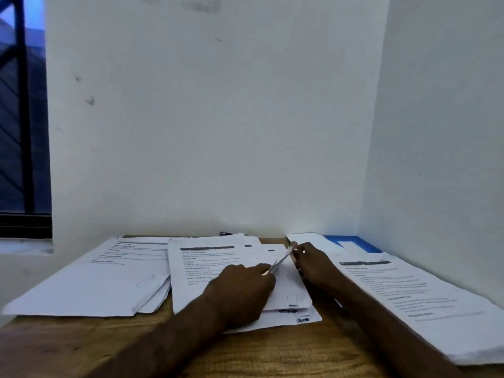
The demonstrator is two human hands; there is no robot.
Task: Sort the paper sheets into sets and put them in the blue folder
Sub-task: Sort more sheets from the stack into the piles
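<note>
In the corner of a white wall (218, 132), the wooden tabletop (245, 350) carried printed paper in three spreads. The right pile (409, 290) ran along the side wall and lay over the blue folder (372, 246), whose far corner showed at the back. The left pile (109, 276) fanned out toward the window (21, 132). The middle pile (196, 268) lay beneath my hands. My left hand (240, 293) pinched the near end of a thin set of sheets (282, 258), raised edge-on above that pile, and my right hand (313, 266) pinched its far end.
</note>
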